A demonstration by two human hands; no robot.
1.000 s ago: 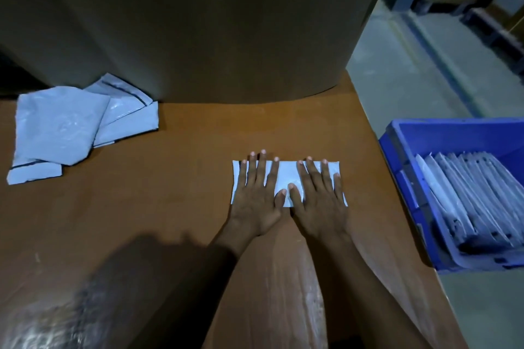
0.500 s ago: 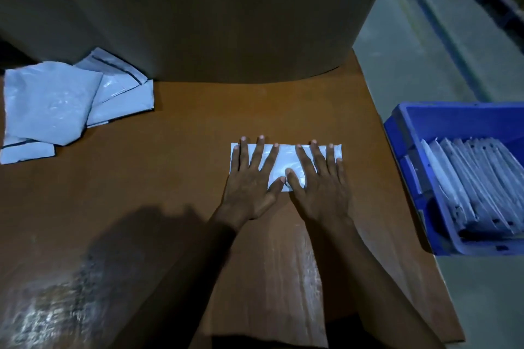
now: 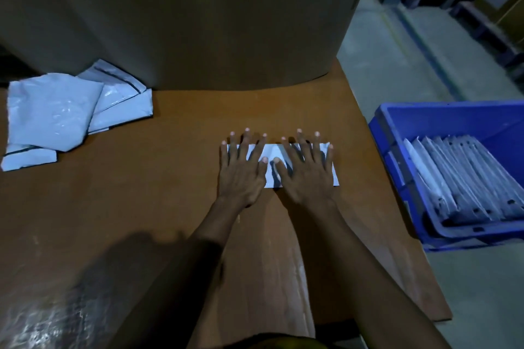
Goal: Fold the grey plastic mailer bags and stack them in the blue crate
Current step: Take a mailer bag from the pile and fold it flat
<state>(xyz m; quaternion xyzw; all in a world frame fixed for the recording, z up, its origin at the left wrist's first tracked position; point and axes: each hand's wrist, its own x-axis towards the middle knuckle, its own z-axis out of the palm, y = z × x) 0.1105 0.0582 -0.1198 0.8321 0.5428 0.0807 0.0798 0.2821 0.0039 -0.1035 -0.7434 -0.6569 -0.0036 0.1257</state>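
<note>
Across the centre of the frame lay a brown table (image 3: 170, 207), backed by a large brown roll (image 3: 184, 22); grey floor (image 3: 397, 65) filled the upper right. At right, a blue crate (image 3: 442, 110) held a leaning row of folded bags (image 3: 459, 178). At centre, the left hand (image 3: 241, 176) and right hand (image 3: 306, 176) pressed flat, fingers straight and spread, on a folded grey bag (image 3: 272, 153). Loose bags (image 3: 56, 122) lay at upper left.

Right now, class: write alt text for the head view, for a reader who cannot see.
The left hand and right hand press flat on a folded grey mailer on a brown table; loose mailers lie left, a blue crate right.
</note>
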